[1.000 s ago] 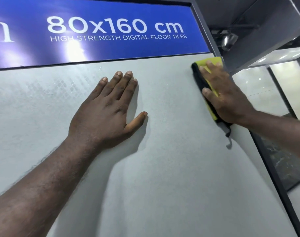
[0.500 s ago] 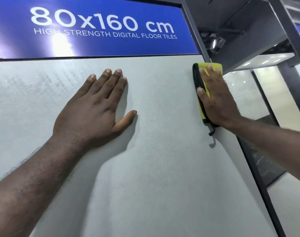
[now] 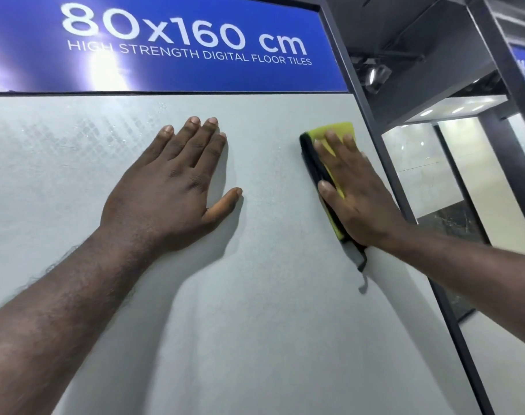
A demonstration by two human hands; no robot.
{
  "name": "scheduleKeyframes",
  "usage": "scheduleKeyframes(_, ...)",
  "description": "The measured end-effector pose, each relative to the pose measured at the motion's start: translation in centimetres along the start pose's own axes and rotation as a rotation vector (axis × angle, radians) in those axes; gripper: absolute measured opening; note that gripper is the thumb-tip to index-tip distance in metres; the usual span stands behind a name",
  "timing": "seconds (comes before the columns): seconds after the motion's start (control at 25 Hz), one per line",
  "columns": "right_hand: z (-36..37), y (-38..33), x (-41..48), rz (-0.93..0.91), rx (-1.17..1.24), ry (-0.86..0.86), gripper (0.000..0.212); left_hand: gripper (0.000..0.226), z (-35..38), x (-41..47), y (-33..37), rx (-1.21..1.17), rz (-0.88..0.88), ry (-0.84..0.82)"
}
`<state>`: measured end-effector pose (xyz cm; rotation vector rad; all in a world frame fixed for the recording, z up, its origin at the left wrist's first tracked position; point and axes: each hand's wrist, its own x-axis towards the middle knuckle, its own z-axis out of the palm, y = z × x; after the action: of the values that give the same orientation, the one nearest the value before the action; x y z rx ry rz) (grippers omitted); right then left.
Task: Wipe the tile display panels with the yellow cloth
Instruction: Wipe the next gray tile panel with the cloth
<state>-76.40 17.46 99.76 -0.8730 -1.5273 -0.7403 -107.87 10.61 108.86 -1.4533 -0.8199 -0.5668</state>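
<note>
Yellow on the face, black along one edge: folded rectangular cleaning cloth (image 3: 340, 130), flat against the pale grey matt tile display panel (image 3: 255, 324), beneath the right hand (image 3: 355, 202). Pressing it there with straight, slightly spread fingers (image 3: 333, 145), thumb laid over the black edge on the side towards the other hand. Yellow corner peeking out past the fingertips, dark lower end hanging out below the heel of the palm. Not curled round the cloth, only flat upon it.

Resting bare on the same panel, well apart from the cloth: left hand (image 3: 171, 187), palm down, four fingers (image 3: 195, 139) straight and close together, thumb splayed wide towards the cloth. Holding nothing.

Just beyond both sets of fingertips: glossy blue rectangular sign (image 3: 255, 76) with white lettering, "80x160 cm" and "HIGH STRENGTH DIGITAL FLOOR TILES", glare up past the left little finger. Just outside the right little finger: dark metal frame post (image 3: 342, 55) bordering the panel. Farther out on that side, pale glossy tile panels (image 3: 420, 163) and a small black spotlight (image 3: 376, 74) overhead.
</note>
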Motion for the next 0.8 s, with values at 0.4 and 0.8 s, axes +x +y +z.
scheduleKeyframes(0.4,0.6,-2.6,1.0,-0.059,-0.01,-0.006,0.063,0.087,-0.3,-2.4,-1.0,-0.039,0.037,0.03)
scheduleKeyframes(0.8,1.4,-7.5,0.9,-0.019,-0.007,0.031,0.063,0.092,-2.4,-8.4,-6.9,0.039,0.045,-0.005)
